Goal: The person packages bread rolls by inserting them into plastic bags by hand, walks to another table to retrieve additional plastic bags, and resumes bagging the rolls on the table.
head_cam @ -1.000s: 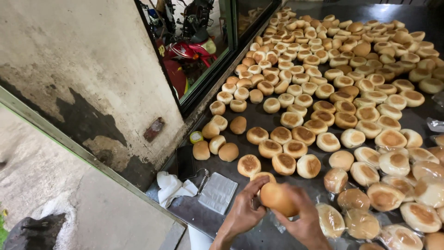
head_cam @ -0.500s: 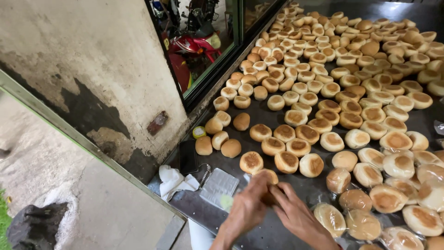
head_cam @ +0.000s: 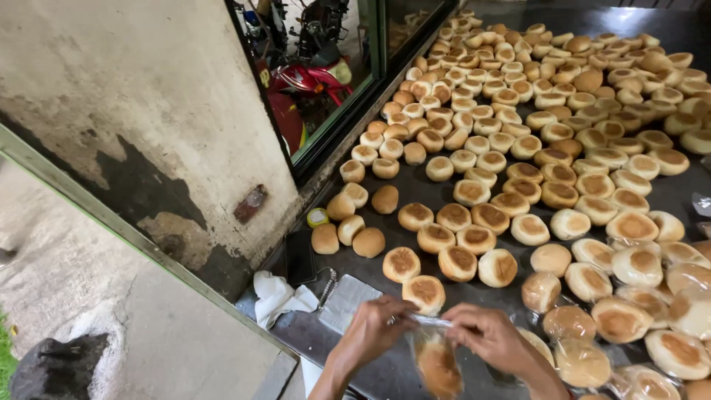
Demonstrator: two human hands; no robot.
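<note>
A dark metal table (head_cam: 670,194) bears well over a hundred bare round buns (head_cam: 518,141); about ten more sit wrapped at the lower right. One white cloth (head_cam: 278,298) lies at the table's near corner. The left hand (head_cam: 374,335) and right hand (head_cam: 485,339) pinch the mouth of one clear bag (head_cam: 437,355) holding one bun (head_cam: 438,367), at the near edge

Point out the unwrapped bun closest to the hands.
The browned-top bun just above the left hand, at the near end of the loose buns; nothing unwrapped lies closer.
</note>
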